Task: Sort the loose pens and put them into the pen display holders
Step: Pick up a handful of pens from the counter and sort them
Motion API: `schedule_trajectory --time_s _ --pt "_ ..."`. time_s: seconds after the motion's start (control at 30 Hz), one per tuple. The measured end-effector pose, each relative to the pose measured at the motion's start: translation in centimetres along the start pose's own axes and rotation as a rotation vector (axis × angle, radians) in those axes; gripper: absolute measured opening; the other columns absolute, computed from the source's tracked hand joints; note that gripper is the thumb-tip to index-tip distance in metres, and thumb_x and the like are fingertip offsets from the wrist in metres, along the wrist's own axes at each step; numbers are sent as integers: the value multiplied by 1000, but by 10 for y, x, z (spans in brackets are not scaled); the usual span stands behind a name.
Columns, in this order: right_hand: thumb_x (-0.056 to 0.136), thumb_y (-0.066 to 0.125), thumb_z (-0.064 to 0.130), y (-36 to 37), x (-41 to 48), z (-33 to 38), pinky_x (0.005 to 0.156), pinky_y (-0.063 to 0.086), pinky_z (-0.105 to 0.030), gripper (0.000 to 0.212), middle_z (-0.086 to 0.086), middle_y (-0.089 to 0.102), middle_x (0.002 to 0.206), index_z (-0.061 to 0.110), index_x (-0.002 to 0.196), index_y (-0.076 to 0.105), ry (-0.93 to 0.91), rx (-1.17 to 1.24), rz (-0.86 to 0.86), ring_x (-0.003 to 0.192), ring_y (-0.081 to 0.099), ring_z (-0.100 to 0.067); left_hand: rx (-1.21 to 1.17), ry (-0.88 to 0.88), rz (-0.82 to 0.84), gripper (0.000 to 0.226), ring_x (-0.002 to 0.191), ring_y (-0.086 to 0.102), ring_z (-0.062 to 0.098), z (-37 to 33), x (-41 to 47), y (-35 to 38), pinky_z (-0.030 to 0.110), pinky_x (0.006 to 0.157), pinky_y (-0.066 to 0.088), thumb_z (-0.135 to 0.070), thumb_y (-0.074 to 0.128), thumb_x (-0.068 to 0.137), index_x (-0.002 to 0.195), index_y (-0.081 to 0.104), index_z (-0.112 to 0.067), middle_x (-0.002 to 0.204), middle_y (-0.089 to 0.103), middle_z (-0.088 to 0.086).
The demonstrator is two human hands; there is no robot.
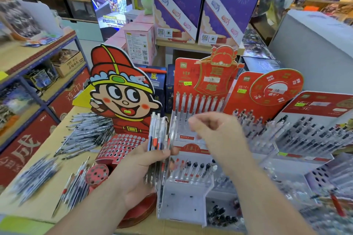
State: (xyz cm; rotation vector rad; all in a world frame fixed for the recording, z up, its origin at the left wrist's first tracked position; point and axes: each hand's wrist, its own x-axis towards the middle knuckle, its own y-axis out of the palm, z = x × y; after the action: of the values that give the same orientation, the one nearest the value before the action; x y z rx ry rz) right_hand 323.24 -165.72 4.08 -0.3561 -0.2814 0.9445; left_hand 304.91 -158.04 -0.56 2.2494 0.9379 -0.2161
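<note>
Head view, bundle of slim clear-plastic pens (159,139) gripped upright by left hand (137,173), right hand (214,129) blurred, fingers loosely curled, nothing seen held, above clear acrylic tiered holder (183,202), loose pens (86,135) heaped on wooden tabletop (47,202).

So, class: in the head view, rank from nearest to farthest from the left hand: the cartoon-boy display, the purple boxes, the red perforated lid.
From the left hand:
1. Red perforated lid, just left.
2. Cartoon-boy display, above, behind.
3. Purple boxes, far back.

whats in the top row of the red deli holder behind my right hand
A row of clear pens stands upright in the red holder; the right hand covers the slots below.
</note>
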Motion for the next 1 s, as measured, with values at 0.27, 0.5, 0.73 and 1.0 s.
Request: schedule_trajectory --time_s 0.27,0.5,0.73,1.0 --pt "88 75 33 48 -6 -3 53 43 -24 18 3 67 64 26 71 77 309 304 153 60 61 -6 33 -54 81 42 54 60 23 -11 -5 -15 31 47 51 -3 74 71 111 63 2 83 70 18" --pt "96 62 14 61 -3 -4 53 36 -25 18 -2 74 84 12 103 79 494 637 159 67 61 -10 -16 -175 171 45 49 59 19 -21 7 -43 27 46 49 -6 74 73 115 62 7 73 70 13" --pt "96 60 12 56 -5 0 50 48 -20 17 -7 66 76 5 106 72 407 715 -37 68 64 -14 -137 -246 124 35 51 58 15 -17 23 -63 26 44 49 -12 70 85 118 69 0 85 71 15" --pt "92 70 19 31 13 9 68 57 -27 14 0 74 77 30 89 79 -24 255 -401 73 69 -16 -255 -222 42 29 56 59 19 -22 24 -74 28 50 55 -10 67 84 113 69 -8 80 65 12"
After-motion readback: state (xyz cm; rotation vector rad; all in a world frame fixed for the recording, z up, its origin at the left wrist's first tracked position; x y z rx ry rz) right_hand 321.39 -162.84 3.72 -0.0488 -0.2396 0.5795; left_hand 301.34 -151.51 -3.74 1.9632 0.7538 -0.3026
